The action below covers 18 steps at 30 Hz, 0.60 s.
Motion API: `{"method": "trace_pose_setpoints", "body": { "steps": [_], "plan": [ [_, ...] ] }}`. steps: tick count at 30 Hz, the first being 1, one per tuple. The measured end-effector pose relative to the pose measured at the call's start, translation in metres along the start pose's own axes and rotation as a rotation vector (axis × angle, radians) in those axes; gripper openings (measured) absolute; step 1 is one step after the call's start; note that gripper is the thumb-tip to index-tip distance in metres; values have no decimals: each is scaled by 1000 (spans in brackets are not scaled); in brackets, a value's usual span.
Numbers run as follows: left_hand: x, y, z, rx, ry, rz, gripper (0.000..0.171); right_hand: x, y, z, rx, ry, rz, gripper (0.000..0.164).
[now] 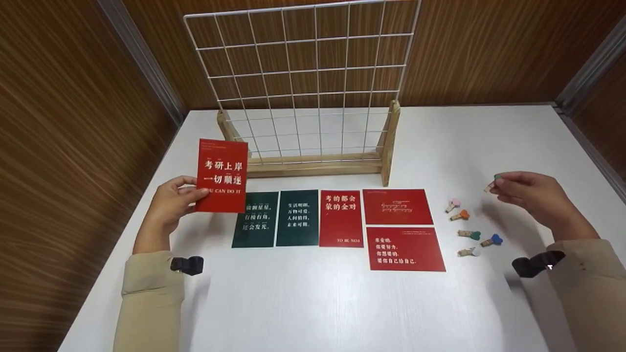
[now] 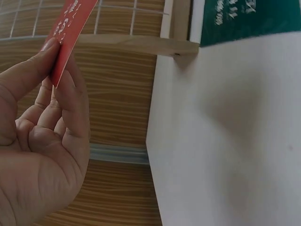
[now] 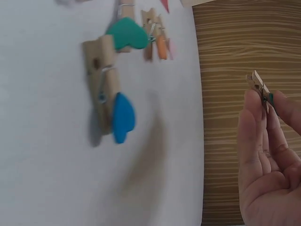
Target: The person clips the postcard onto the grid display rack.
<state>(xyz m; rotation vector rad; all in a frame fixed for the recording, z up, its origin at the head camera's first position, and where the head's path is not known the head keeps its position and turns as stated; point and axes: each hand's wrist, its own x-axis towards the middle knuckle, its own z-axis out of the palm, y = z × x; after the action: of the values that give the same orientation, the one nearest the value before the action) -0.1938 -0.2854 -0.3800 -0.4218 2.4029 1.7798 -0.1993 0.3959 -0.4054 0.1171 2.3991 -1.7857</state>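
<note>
With fingers [image 2: 70, 96] of left hand [image 1: 166, 205], pinches a red rectangular card [image 1: 222, 168], with right hand [image 1: 535, 195] a green-topped wooden clothespin [image 3: 258, 85].

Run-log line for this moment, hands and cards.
left hand: holds red card | right hand: pinches clothespin | five cards: on table

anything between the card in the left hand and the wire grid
Nothing visible. The left hand holds the card raised, to the front left of the grid; the other cards lie flat on the table, and the right hand, pinching a clip, is off to the side.
</note>
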Motion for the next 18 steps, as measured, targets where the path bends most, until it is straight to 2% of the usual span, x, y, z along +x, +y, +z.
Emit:
{"method": "trace_pose_setpoints", "body": {
  "steps": [6, 18],
  "plan": [
    [0, 16, 7, -22, 11, 63, 58, 5, -20, 4, 64, 12, -56, 19],
    [4, 44, 15, -80, 28, 129, 54, 14, -67, 12, 300, -15, -181, 22]
  ]
}}
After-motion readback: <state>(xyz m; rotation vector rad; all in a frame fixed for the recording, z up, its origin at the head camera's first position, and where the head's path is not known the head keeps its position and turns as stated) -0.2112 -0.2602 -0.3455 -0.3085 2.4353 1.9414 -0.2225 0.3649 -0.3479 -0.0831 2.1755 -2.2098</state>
